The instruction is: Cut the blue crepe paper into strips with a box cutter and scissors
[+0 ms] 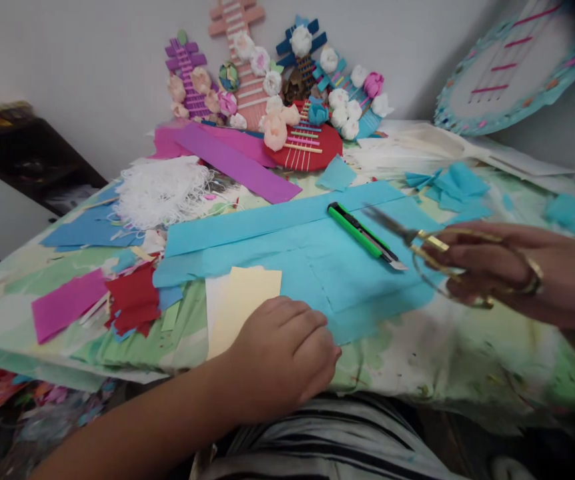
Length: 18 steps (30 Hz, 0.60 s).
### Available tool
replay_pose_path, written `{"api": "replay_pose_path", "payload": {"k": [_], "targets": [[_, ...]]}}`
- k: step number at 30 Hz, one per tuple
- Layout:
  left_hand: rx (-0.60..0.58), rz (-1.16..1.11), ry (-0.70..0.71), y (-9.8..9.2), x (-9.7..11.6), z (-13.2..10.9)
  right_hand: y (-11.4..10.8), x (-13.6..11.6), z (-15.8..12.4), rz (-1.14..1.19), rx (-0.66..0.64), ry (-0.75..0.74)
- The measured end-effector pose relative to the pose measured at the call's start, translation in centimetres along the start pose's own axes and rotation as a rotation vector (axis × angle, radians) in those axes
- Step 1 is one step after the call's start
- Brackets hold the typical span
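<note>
My right hand holds gold-handled scissors at the right, their blades pointing left and blurred by motion. Below the blades a green utility knife lies on sheets of light blue paper, a bit of its blade out. My left hand is closed, knuckles up, at the table's front edge. Beside it lies a cream piece of paper over a white one. The left palm and fingertips are hidden, so whatever they may hold does not show.
White string is heaped at left, near red paper and magenta paper. Purple strips lie behind. Guitar-shaped paper crafts with paper flowers lean on the wall. A round blue-rimmed craft stands back right.
</note>
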<state>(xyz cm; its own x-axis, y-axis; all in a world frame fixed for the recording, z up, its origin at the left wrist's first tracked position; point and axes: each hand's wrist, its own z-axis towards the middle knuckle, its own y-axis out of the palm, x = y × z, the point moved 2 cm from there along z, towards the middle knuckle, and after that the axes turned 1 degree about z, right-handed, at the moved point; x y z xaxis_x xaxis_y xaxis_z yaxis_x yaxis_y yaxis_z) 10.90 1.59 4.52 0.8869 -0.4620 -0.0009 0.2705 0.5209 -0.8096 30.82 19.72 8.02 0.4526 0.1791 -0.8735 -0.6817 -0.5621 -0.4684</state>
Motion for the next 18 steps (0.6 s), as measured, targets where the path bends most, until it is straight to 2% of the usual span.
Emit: {"api": "replay_pose_path", "payload": {"k": [3,4,6,9,12,15,18], "targets": [[0.057,0.176,0.082,-2.6,-0.2,1.5,2.9,-2.9,-1.6,-0.032,-0.256,-0.021],[0.092,0.258,0.109,-3.3,-0.5,2.1,3.5,-4.0,-1.9,-0.051,-0.289,-0.005],[0.057,0.401,0.104,-4.1,-1.2,3.3,4.5,-6.0,-2.2,0.003,-0.337,-0.013],[0.059,0.514,0.121,-4.5,-2.2,4.6,6.1,-8.1,-2.4,0.175,-0.431,0.005],[0.071,0.568,0.147,-4.6,-2.5,5.1,7.4,-8.4,-2.4,0.401,-0.473,0.043],[0.073,0.592,0.167,-4.9,-2.7,5.3,7.8,-8.2,-2.2,0.517,-0.485,0.045],[-0.002,0.563,0.154,-5.3,-3.0,5.9,7.3,-8.5,-2.0,0.565,-0.464,-0.040]]}}
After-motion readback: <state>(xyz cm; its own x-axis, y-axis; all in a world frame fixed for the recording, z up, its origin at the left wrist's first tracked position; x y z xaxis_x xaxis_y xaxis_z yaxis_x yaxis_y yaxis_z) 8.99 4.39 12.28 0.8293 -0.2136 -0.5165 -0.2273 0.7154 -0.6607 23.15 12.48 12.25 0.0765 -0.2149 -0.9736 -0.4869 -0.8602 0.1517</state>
